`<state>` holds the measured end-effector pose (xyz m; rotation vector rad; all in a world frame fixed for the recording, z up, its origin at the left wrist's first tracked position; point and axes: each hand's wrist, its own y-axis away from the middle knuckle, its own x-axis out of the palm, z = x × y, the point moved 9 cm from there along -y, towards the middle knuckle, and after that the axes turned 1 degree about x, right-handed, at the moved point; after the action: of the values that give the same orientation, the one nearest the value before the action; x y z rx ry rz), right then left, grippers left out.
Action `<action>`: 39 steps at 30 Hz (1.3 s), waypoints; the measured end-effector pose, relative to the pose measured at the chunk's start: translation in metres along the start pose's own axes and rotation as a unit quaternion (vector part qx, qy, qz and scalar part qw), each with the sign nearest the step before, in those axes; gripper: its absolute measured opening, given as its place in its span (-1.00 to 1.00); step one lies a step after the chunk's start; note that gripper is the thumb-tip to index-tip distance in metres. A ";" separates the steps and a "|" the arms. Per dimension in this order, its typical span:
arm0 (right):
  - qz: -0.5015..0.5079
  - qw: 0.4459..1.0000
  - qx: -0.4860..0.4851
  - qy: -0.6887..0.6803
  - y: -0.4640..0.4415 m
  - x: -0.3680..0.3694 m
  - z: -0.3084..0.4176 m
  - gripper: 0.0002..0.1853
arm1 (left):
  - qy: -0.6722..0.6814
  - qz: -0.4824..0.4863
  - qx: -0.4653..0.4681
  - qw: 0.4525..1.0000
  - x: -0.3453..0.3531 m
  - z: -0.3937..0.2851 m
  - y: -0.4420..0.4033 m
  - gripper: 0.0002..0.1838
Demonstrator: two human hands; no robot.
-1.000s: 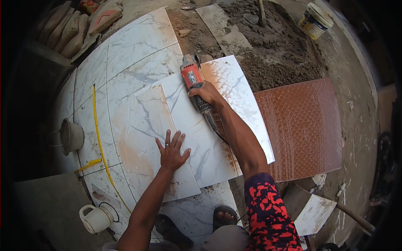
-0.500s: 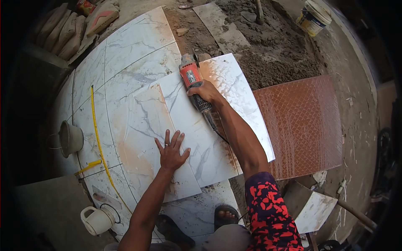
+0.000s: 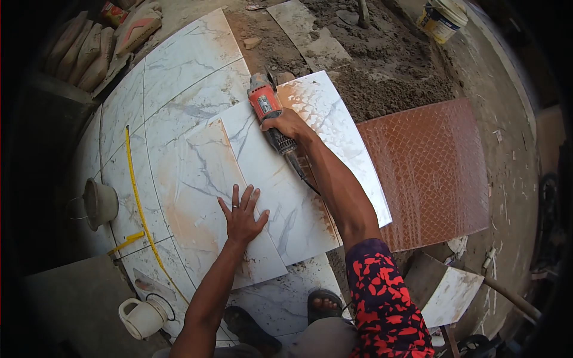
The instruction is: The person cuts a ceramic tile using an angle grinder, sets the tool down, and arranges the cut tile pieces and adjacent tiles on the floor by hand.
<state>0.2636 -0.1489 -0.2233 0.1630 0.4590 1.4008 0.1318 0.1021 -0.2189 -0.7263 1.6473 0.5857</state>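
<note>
My right hand [image 3: 285, 124] is wrapped round the body of a red and black angle grinder [image 3: 262, 100], its head pointing away from me and its disc mostly hidden. Beneath the grinder lies a white marble-look tile [image 3: 286, 218], with an orange-dusted strip [image 3: 325, 113] along its right side. A dark brown line runs between them near the grinder's cord [image 3: 307, 182]. Fingers spread, my left hand [image 3: 243, 221] rests flat on another marble-look tile piece [image 3: 200, 173] that overlaps the first and carries orange dust.
A yellow tape measure [image 3: 134, 179] lies across the laid floor tiles [image 3: 179, 59]. At the left are a grey bucket [image 3: 100, 204] and a cream jug [image 3: 143, 317]. A brown textured tile [image 3: 427, 173] lies at the right, with wet mortar [image 3: 388, 89] behind it.
The whole view has shifted slightly. My right hand keeps its grip on the grinder, which sits in nearly the same place on the tile. My left hand stays flat.
</note>
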 end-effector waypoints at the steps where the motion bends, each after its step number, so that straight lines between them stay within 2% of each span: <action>1: 0.002 1.000 0.009 0.000 0.002 -0.001 0.001 -0.42 | 0.000 0.000 0.001 1.000 0.000 -0.001 0.000 -0.29; 27: 0.007 1.000 0.009 -0.002 -0.004 0.004 -0.012 -0.37 | 0.004 -0.002 -0.001 1.000 -0.001 -0.001 -0.001 -0.30; 39: 0.019 0.997 0.073 -0.032 0.002 0.002 -0.001 -0.45 | 0.004 -0.001 -0.001 1.000 -0.001 0.000 -0.001 -0.29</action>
<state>0.2614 -0.1469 -0.2242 0.3363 0.5073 1.3954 0.1325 0.1014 -0.2177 -0.7313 1.6540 0.5836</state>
